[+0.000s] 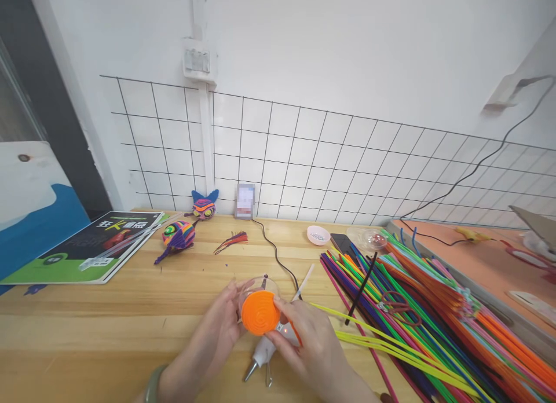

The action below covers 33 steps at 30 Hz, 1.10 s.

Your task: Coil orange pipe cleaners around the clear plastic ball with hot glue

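Observation:
Held up over the wooden table is an orange pipe-cleaner spiral disc (260, 313), its coils facing me. Thumb and fingers of my right hand (310, 339) pinch the disc's right edge, and a loose orange end trails below them. Behind the disc a clear round plastic shell (255, 285) shows partly. My left hand (221, 316) is curved round the shell's left side, its fingers partly hidden. A white hot glue gun (263, 351) with a metal nozzle lies beneath my hands, its indicator light lit and a glue stick (306, 280) sticking out behind.
Many coloured pipe cleaners (417, 316) spread across the right, with scissors (399, 307) on top. A pink bowl (318, 235), a phone (343, 243) and clear shells (374, 239) stand behind. Striped craft figures (179, 236) and a magazine (104, 241) are left. A black cord (275, 252) crosses the table.

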Each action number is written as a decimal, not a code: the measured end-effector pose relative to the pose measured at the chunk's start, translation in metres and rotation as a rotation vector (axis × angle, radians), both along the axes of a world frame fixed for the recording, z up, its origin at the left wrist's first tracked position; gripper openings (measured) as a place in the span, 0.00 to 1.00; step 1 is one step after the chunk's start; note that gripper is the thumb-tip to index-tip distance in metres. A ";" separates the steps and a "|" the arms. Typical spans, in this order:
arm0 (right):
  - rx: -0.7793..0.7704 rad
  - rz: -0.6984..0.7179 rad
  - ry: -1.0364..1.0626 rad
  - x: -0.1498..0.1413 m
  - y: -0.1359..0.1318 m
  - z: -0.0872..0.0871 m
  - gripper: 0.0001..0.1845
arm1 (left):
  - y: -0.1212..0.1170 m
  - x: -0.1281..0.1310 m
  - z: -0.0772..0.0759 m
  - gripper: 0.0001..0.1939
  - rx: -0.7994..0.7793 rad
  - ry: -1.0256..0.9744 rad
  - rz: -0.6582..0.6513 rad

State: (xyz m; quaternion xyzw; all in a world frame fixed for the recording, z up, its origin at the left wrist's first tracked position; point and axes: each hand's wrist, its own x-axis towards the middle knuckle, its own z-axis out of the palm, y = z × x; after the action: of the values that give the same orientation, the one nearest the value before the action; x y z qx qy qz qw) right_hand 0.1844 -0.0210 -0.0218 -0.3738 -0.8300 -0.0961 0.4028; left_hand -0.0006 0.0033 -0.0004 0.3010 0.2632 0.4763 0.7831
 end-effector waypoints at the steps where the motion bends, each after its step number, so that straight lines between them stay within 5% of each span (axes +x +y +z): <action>1: -0.005 0.005 -0.004 0.000 0.000 0.000 0.18 | 0.000 -0.001 0.000 0.20 0.000 0.013 -0.001; 16: -0.020 0.017 -0.035 0.000 0.001 -0.001 0.17 | -0.001 -0.003 0.002 0.08 0.041 0.081 0.017; 33: -0.079 0.049 -0.039 -0.002 -0.001 0.004 0.17 | 0.000 -0.003 -0.003 0.11 -0.007 0.154 0.046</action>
State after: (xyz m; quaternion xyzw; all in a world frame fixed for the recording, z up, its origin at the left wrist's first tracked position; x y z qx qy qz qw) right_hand 0.1827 -0.0217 -0.0175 -0.3669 -0.8497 -0.0602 0.3738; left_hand -0.0032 0.0030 -0.0033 0.3278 0.3311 0.4685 0.7506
